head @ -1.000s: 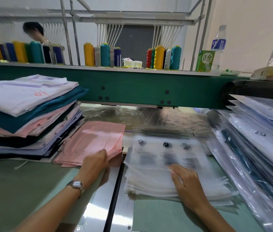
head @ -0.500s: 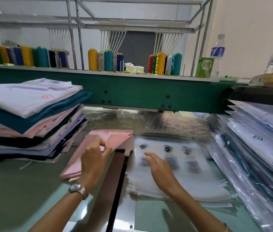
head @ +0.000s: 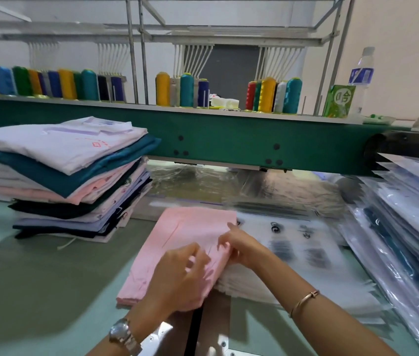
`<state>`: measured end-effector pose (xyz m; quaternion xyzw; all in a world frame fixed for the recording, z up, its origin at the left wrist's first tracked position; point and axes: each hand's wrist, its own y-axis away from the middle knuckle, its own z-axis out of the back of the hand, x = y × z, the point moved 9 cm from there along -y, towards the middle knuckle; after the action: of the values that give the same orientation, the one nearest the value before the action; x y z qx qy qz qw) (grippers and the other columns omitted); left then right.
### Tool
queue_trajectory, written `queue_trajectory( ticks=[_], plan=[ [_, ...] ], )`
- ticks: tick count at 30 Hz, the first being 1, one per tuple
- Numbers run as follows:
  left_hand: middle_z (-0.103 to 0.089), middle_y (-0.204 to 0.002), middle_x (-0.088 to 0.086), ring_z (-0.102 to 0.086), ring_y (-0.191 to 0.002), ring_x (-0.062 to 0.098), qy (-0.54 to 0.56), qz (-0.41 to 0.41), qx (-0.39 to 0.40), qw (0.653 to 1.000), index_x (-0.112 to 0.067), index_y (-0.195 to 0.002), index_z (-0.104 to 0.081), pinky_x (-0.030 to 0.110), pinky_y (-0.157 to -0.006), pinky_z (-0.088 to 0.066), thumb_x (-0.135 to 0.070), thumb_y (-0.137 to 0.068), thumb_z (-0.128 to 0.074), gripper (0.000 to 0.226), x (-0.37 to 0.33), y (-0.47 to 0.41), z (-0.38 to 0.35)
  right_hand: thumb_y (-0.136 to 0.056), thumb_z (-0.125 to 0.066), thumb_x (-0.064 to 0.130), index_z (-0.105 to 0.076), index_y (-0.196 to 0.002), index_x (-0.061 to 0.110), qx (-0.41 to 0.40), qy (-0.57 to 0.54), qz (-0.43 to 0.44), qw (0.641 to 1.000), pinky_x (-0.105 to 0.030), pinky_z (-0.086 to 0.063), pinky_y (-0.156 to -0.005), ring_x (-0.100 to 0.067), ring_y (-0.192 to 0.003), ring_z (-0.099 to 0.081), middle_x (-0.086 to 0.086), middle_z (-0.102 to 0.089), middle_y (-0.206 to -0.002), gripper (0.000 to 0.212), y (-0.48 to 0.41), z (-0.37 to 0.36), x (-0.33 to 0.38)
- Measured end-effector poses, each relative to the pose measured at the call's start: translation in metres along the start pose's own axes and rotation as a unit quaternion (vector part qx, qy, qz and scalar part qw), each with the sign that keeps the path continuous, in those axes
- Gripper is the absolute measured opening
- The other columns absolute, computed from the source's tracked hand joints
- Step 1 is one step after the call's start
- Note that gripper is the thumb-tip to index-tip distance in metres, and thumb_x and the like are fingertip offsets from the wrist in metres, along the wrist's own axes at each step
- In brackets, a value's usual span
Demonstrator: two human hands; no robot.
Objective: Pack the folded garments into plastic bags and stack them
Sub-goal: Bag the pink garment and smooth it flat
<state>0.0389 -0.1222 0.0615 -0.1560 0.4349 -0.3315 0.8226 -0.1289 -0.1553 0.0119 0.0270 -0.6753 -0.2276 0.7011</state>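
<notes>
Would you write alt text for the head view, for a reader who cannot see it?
A left hand and right hand hold a folded pink garment at the edge of a stack of empty bags. Folded garments are piled on the left, bagged ones on the right.

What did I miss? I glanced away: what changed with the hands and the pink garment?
The pink garment was lifted and carried right, from beside the folded pile to the left edge of the empty bags. The right hand left the bags and now pinches the garment's right edge; the left hand kept hold of it. The pile and the packed bags stayed put.
</notes>
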Motion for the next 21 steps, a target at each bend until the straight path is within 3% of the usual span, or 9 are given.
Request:
queue_trajectory(
  ticks=[2, 4, 6, 8, 10, 13, 15, 17, 21],
  plan=[
    [-0.068, -0.096, -0.008, -0.063, -0.079, 0.002, 0.02, 0.087, -0.03, 0.996, -0.024, -0.097, -0.063, 0.032, -0.071, -0.055, -0.048, -0.094, -0.034, 0.038, 0.039, -0.007, 0.012, -0.082, -0.042, -0.012, -0.035, -0.148, 0.022, -0.002, 0.007, 0.003, 1.0, -0.024, -0.044, -0.055, -0.015, -0.075, -0.05, -0.008, -0.05, -0.122, 0.074, -0.005, 0.002, -0.009],
    [-0.062, -0.117, 0.005, -0.059, -0.097, 0.014, -0.105, 0.189, -0.04, 0.976, -0.016, -0.118, -0.055, 0.037, -0.086, -0.048, -0.038, -0.101, -0.034, 0.035, 0.09, -0.013, 0.029, -0.08, -0.04, -0.016, -0.048, -0.139, 0.018, 0.004, 0.01, 0.008, 1.0, -0.022, -0.044, -0.052, -0.013, -0.073, -0.047, -0.009, -0.048, -0.136, 0.069, -0.006, 0.004, -0.015],
    [-0.051, -0.134, 0.016, -0.051, -0.117, 0.03, -0.179, 0.288, 0.012, 0.941, -0.004, -0.135, -0.044, 0.041, -0.095, -0.041, -0.034, -0.101, -0.04, 0.046, 0.14, -0.009, 0.033, -0.08, -0.039, -0.017, -0.056, -0.133, 0.016, 0.007, 0.014, 0.011, 1.0, -0.019, -0.043, -0.046, -0.013, -0.07, -0.047, -0.008, -0.052, -0.129, 0.065, -0.003, 0.005, -0.02],
    [-0.056, -0.123, 0.019, -0.056, -0.108, 0.033, -0.153, 0.334, 0.041, 0.929, 0.002, -0.128, -0.047, 0.038, -0.084, -0.045, -0.031, -0.097, -0.051, 0.045, 0.169, -0.008, 0.031, -0.079, -0.04, -0.017, -0.064, -0.125, 0.015, 0.003, 0.006, 0.011, 1.0, -0.017, -0.043, -0.044, -0.015, -0.071, -0.052, -0.006, -0.059, -0.114, 0.061, -0.001, 0.005, -0.025],
    [-0.063, -0.089, 0.01, -0.059, -0.074, 0.022, -0.096, 0.363, 0.047, 0.926, 0.0, -0.103, -0.057, 0.031, -0.061, -0.045, -0.029, -0.092, -0.062, 0.032, 0.182, -0.012, 0.031, -0.076, -0.04, -0.018, -0.069, -0.116, 0.011, -0.006, 0.001, 0.025, 1.0, -0.019, -0.046, -0.053, -0.023, -0.085, -0.062, -0.01, -0.063, -0.11, 0.058, -0.002, 0.004, -0.028],
    [-0.044, -0.045, -0.006, -0.038, -0.036, 0.008, -0.036, 0.398, 0.108, 0.91, -0.009, -0.07, -0.054, 0.02, -0.039, -0.027, -0.036, -0.083, -0.075, 0.037, 0.183, -0.022, 0.032, -0.073, -0.041, -0.019, -0.07, -0.114, 0.006, -0.026, 0.012, 0.06, 0.998, -0.029, -0.047, -0.075, -0.032, -0.118, -0.056, -0.014, -0.063, -0.118, 0.056, -0.005, 0.005, -0.026],
    [-0.039, -0.041, -0.006, -0.033, -0.033, 0.009, -0.032, 0.399, 0.181, 0.898, -0.009, -0.062, -0.054, 0.02, -0.038, -0.024, -0.042, -0.081, -0.075, 0.044, 0.178, -0.027, 0.028, -0.074, -0.041, -0.018, -0.069, -0.116, 0.006, -0.026, 0.031, 0.068, 0.997, -0.029, -0.049, -0.085, -0.032, -0.119, -0.055, -0.011, -0.063, -0.117, 0.056, -0.006, 0.006, -0.025],
    [-0.046, -0.046, -0.001, -0.039, -0.037, 0.014, -0.008, 0.398, 0.232, 0.888, -0.001, -0.072, -0.068, 0.022, -0.042, -0.027, -0.04, -0.085, -0.07, 0.041, 0.17, -0.027, 0.02, -0.075, -0.04, -0.018, -0.067, -0.118, 0.005, -0.017, 0.042, 0.077, 0.996, -0.025, -0.05, -0.089, -0.028, -0.116, -0.056, -0.01, -0.062, -0.122, 0.056, -0.004, 0.005, -0.025],
    [-0.061, -0.065, 0.009, -0.055, -0.049, 0.019, 0.062, 0.375, 0.212, 0.9, -0.002, -0.093, -0.064, 0.025, -0.047, -0.041, -0.021, -0.087, -0.067, 0.02, 0.15, -0.027, 0.01, -0.076, -0.038, -0.017, -0.066, -0.121, 0.005, -0.006, 0.063, 0.086, 0.994, -0.009, -0.048, -0.071, -0.022, -0.109, -0.056, -0.01, -0.059, -0.129, 0.057, 0.001, 0.003, -0.023]
  ],
)
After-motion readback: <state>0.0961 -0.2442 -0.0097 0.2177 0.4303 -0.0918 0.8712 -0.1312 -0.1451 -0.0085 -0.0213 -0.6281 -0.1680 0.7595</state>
